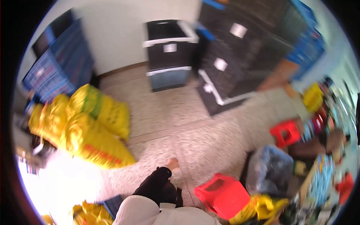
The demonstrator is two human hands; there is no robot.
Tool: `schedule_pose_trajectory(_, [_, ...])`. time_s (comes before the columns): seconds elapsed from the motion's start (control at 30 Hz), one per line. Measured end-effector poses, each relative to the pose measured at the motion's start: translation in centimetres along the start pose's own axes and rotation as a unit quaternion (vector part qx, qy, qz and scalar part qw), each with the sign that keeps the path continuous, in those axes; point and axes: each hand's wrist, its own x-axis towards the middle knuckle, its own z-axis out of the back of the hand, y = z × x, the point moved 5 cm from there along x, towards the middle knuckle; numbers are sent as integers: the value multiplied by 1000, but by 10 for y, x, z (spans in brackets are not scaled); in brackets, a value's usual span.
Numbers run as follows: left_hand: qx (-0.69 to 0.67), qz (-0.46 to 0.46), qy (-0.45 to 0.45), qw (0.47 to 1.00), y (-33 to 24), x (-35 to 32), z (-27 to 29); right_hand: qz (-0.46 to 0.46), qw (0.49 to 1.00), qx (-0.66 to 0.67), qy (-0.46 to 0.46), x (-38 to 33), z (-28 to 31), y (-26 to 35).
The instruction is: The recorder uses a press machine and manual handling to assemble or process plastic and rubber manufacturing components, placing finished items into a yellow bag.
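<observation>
Neither of my hands is in view. My pale top fills the bottom edge, with a dark trouser leg (152, 185) beyond it and what looks like a bare foot (173, 164) on the floor. Closest to my body on the right is a red plastic jerrycan (234, 193) lying tilted, with a crumpled yellow bag (258, 208) against it. On the left, several full yellow sacks (95, 144) lie heaped together. More yellow plastic (92, 213) shows at the lower left.
Ahead stand stacked black boxes (168, 56) and large dark crates (240, 67). A blue patterned cloth (65, 60) covers something at the far left. On the right are a clear plastic-wrapped bundle (268, 170), another red container (285, 134) and mixed clutter. Speckled floor (161, 142) lies between.
</observation>
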Motion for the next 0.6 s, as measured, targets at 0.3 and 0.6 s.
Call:
schedule_pose_trajectory(0.3, [-53, 145, -300, 941, 244, -15, 290, 535, 795, 275, 76, 352, 101, 439])
schedule_pose_trajectory(0.6, [-411, 383, -182, 807, 264, -80, 206, 220, 512, 343, 757, 503, 378, 778])
